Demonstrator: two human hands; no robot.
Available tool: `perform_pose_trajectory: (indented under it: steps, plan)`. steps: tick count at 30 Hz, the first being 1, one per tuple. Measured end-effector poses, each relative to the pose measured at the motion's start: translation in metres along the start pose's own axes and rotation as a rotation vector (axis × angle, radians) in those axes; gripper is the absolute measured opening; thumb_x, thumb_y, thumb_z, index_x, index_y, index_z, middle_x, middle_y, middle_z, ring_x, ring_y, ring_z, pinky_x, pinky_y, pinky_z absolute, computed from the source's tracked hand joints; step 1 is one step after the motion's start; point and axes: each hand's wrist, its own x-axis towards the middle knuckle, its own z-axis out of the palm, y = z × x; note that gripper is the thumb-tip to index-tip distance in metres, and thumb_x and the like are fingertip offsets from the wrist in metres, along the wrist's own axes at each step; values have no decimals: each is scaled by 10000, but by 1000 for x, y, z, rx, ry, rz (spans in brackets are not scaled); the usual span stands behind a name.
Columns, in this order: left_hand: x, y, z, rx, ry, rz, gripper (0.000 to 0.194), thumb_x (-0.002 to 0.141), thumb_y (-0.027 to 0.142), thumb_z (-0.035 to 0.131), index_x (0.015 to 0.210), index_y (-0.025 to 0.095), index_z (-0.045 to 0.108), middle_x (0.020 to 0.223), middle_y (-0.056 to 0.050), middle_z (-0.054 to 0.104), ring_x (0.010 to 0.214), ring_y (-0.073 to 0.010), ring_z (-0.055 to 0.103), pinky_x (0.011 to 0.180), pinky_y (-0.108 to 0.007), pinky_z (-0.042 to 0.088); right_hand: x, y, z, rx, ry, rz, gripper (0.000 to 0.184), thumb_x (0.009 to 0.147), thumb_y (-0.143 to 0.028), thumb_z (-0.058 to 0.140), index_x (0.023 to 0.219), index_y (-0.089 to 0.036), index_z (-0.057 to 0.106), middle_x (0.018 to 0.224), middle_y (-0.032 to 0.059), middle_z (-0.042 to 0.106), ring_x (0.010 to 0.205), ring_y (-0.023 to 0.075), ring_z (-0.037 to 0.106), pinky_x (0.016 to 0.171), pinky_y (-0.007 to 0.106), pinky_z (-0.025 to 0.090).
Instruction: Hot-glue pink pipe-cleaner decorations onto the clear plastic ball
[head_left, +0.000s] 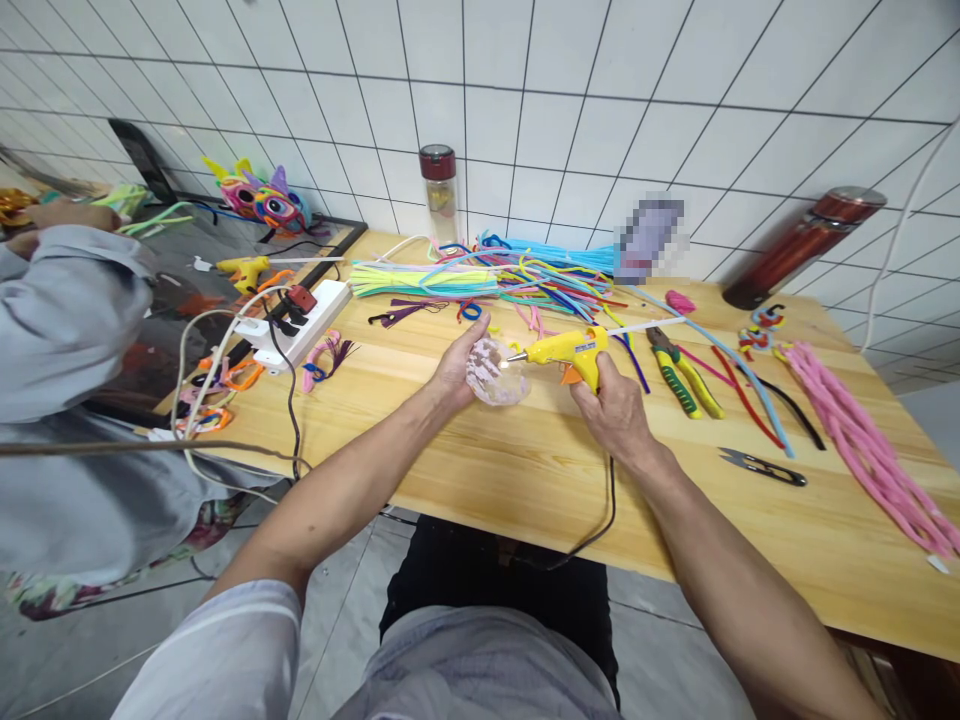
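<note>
My right hand (pixel 616 412) is wrapped round the handle of a yellow glue gun (pixel 564 348), a white glue stick (pixel 646 325) poking out of its back. The gun's metal nozzle points left, at or very near a clear round plastic ball (pixel 511 386). My left hand (pixel 456 370) grips that ball from its left side; whitish-pink patches show on it. Whether nozzle and ball touch, I cannot tell. Behind them lie bundles of coloured pipe cleaners (pixel 420 280). Green-and-yellow pliers (pixel 679 375) rest to the right of the gun.
Thread snips (pixel 765 467) and pink fuzzy stems (pixel 862 440) lie at the right. A red flask (pixel 806 245) leans by the wall; a glass bottle (pixel 440 195) stands at the back. A power strip (pixel 304 325) with cables is left, beside a co-worker's sleeve (pixel 67 310).
</note>
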Motion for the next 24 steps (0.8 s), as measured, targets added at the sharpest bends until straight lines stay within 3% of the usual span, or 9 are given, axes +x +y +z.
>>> perform_pose_trajectory:
  steps: [12, 24]
  plan:
    - [-2, 2, 3, -33, 7, -34, 626, 986, 451, 705, 536, 211, 342, 393, 67, 367, 293, -56, 353, 343, -204, 226, 0, -2, -1, 11, -3, -7, 121, 847, -373, 499, 886, -275, 440, 560, -64, 397, 479, 170, 357, 543, 302, 280]
    - [2, 2, -2, -24, 7, -47, 629, 921, 513, 771, 524, 207, 390, 402, 52, 429, 306, -67, 394, 350, -212, 260, 0, -2, -2, -6, 0, -16, 112, 850, -368, 504, 888, -270, 466, 565, -51, 421, 489, 176, 376, 545, 304, 281]
